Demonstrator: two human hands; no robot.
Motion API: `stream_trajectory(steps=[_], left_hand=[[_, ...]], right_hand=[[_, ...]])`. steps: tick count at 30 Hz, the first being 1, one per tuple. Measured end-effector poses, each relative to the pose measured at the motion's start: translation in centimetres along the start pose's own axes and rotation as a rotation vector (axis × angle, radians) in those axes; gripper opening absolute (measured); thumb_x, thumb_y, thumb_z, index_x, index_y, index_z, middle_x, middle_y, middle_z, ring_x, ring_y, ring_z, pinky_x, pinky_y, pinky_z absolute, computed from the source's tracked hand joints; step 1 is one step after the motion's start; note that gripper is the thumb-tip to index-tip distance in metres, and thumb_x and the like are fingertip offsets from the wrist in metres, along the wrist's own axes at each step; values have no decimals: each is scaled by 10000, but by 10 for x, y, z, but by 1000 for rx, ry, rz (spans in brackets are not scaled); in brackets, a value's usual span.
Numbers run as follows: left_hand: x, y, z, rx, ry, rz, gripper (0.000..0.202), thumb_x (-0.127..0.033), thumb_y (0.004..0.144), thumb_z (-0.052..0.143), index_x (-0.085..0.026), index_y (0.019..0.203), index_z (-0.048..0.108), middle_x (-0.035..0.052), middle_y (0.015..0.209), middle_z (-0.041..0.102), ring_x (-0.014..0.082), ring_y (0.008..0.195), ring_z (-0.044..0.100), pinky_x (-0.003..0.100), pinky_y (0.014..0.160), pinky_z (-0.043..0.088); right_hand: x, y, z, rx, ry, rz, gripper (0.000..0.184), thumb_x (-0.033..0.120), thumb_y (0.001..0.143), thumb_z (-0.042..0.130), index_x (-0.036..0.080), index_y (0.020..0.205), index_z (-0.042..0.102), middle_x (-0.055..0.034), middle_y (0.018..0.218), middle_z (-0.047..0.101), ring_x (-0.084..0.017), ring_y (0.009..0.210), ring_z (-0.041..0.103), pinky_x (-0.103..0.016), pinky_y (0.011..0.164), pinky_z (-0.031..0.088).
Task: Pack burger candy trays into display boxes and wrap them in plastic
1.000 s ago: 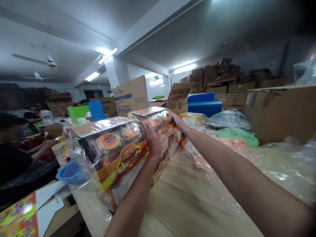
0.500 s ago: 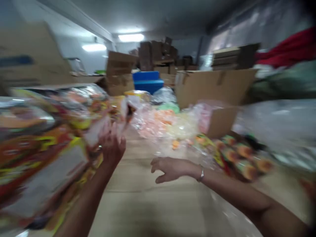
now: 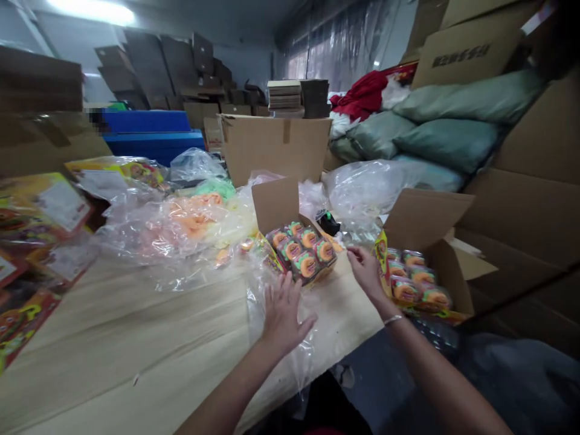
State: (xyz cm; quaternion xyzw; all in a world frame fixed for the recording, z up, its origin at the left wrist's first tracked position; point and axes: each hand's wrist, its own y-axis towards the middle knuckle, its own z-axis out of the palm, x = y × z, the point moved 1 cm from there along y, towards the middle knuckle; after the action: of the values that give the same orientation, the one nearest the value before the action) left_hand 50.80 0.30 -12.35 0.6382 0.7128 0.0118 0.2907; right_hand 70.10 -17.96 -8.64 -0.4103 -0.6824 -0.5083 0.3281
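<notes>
An open display box (image 3: pixel 273 202) with its cardboard lid raised stands on the table. Inside it sit several toy burgers (image 3: pixel 306 264) in clear plastic packs. My left hand (image 3: pixel 284 311) is at the box's near side, palm down, fingers spread, over clear plastic film (image 3: pixel 257 296) on the table. Right of the box, my right hand (image 3: pixel 366 272) has its fingers curled together near an orange strip (image 3: pixel 334 243) by the box's side. What its fingertips hold, if anything, is hidden. A second open box (image 3: pixel 426 220) of packed toy burgers stands just right of that hand.
Clear bags of pink and orange pieces (image 3: pixel 181 220) lie at the table's back left, near printed boxes (image 3: pixel 58 202). Behind stand a large carton (image 3: pixel 276 145) and a blue bin (image 3: pixel 149 133). Green sacks (image 3: pixel 446 142) are piled at right. The table's edge (image 3: pixel 351 350) runs before me.
The view has swung to the right. My left hand has gone from the printed packages at left to the burger box. My right hand has moved to the box's right, its fingers now curled.
</notes>
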Motion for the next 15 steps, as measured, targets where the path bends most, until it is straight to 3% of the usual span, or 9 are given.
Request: stream_trajectory(steps=[2, 5, 8, 10, 13, 15], left_hand=[[5, -5, 13, 150, 58, -171, 800, -362, 730, 706, -170, 1448, 411, 218, 1573, 289, 421, 1443, 249, 631, 1120, 228], [44, -19, 6, 222, 153, -386, 403, -175, 777, 552, -124, 1167, 640, 208, 1348, 572, 321, 1290, 500, 452, 1085, 363], [93, -39, -42, 169, 247, -467, 239, -96, 716, 480, -142, 864, 661, 175, 1104, 681, 296, 1127, 601, 400, 1043, 398], [119, -57, -85, 94, 315, -541, 235, -99, 736, 420, -141, 848, 622, 200, 1109, 658, 316, 1104, 600, 404, 968, 436], [144, -89, -137, 1, 474, -747, 213, -176, 816, 357, -175, 889, 557, 152, 912, 661, 304, 842, 652, 350, 696, 463], [148, -108, -152, 39, 479, -827, 219, -230, 846, 341, -198, 944, 535, 95, 769, 647, 288, 702, 641, 328, 610, 422]], right_hand=[[12, -16, 12, 91, -5, -124, 250, 406, 862, 550, 199, 913, 680, -90, 921, 691, -252, 871, 624, -401, 814, 507], [23, -24, 23, 230, 2, -265, 170, 353, 859, 587, 238, 931, 690, -89, 978, 677, -265, 977, 613, -409, 924, 479], [8, 12, 25, 144, 86, -78, 234, 402, 814, 630, 228, 963, 675, -102, 1073, 663, -273, 1089, 574, -429, 1024, 419], [-11, 50, 30, 144, 159, 106, 310, 463, 799, 621, 203, 965, 661, -106, 1053, 676, -267, 1051, 593, -443, 987, 443], [-28, 89, 41, 333, 218, 195, 355, 527, 796, 606, 191, 885, 678, -78, 889, 717, -251, 892, 648, -431, 848, 520], [-29, 91, 51, 469, 252, 198, 369, 552, 805, 595, 195, 825, 686, -52, 805, 723, -235, 820, 661, -408, 790, 541]])
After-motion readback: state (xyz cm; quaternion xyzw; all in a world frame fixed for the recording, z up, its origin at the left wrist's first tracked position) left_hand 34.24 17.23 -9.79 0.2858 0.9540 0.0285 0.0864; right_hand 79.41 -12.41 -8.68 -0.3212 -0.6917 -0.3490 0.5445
